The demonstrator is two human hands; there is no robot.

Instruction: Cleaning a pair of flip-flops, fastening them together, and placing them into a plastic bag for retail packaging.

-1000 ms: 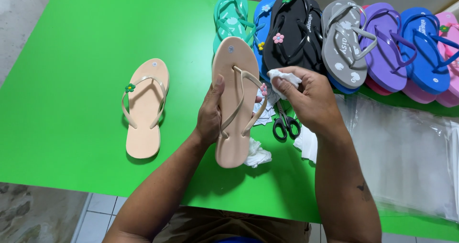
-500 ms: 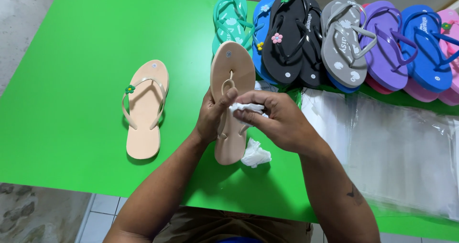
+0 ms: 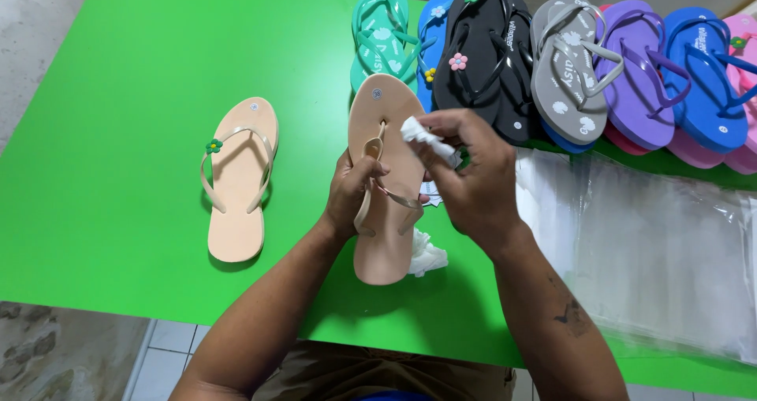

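My left hand (image 3: 352, 192) grips a beige flip-flop (image 3: 384, 243) by its strap, holding it sole-up over the green table (image 3: 118, 212). My right hand (image 3: 471, 176) pinches a small white piece of paper or cloth (image 3: 419, 134) against the flip-flop's upper part. A matching beige flip-flop (image 3: 238, 182) with a small green flower on its strap lies flat on the table to the left.
A row of flip-flops runs along the table's far edge: teal (image 3: 380, 32), blue, black (image 3: 481, 46), grey (image 3: 566, 66), purple (image 3: 635, 78), blue and pink. Clear plastic bags (image 3: 654, 251) lie at the right. A crumpled white scrap (image 3: 430, 257) sits beside the held flip-flop.
My right hand carried the white piece from the right side across onto the held flip-flop, covering the scissors that showed before. The flip-flop stayed in my left hand.
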